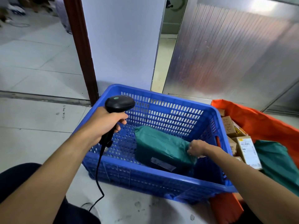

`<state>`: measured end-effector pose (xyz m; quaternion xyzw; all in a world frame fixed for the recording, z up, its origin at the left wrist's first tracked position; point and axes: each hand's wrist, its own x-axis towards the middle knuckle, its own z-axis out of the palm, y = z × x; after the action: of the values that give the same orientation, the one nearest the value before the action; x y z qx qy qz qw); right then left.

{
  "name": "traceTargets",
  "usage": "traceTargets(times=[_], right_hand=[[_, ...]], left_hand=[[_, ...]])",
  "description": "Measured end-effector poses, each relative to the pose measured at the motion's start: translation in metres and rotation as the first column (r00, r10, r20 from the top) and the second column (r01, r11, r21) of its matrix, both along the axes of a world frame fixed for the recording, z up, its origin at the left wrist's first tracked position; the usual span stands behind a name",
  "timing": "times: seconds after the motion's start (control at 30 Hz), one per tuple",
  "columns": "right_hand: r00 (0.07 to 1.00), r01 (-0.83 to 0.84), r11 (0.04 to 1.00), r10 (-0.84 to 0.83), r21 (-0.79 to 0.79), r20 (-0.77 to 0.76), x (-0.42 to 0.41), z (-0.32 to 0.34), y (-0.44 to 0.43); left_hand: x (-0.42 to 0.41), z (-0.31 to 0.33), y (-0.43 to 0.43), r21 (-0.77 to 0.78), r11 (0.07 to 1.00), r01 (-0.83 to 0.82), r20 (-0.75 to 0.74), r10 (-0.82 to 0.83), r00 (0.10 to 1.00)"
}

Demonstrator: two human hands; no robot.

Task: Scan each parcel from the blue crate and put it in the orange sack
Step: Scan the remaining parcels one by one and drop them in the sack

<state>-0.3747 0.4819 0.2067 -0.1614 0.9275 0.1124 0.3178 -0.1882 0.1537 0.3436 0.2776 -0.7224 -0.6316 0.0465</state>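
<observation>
In the blue crate (161, 177) at lower centre, the green parcel (160, 146) is being pinched at its right edge by the right hand (196, 148), while the black scanner (119, 103) is being gripped by the left hand (103, 125).

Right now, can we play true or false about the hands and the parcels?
1. The left hand holds a black barcode scanner. True.
2. The right hand rests flat on the floor. False: it grips the edge of the green parcel inside the blue crate.
3. The blue crate is piled high with parcels. False: only the one green parcel shows in it.
4. The orange sack already has cardboard boxes in it. True.
5. The barcode scanner has no wire. False: a black cable hangs down from its handle.
</observation>
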Motion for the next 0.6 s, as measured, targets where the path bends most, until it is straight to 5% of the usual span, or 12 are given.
traceTargets(times=[0.13, 0.3, 0.6], right_hand=[[0.976, -0.161, 0.987, 0.158, -0.006, -0.153, 0.004, -0.005, -0.007], [0.974, -0.223, 0.972, 0.219, -0.068, -0.063, 0.009, -0.024, -0.028], [0.931, -0.312, 0.949, 0.294, -0.053, -0.215, 0.015, -0.051, -0.046]], left_hand=[[-0.003, -0.002, 0.0, -0.003, 1.0, 0.016, 0.001, -0.016, 1.0], [-0.004, -0.002, 0.001, -0.013, 0.999, 0.035, 0.018, -0.034, 0.999], [0.001, 0.005, -0.007, -0.004, 1.0, 0.015, -0.012, -0.015, 1.0]])
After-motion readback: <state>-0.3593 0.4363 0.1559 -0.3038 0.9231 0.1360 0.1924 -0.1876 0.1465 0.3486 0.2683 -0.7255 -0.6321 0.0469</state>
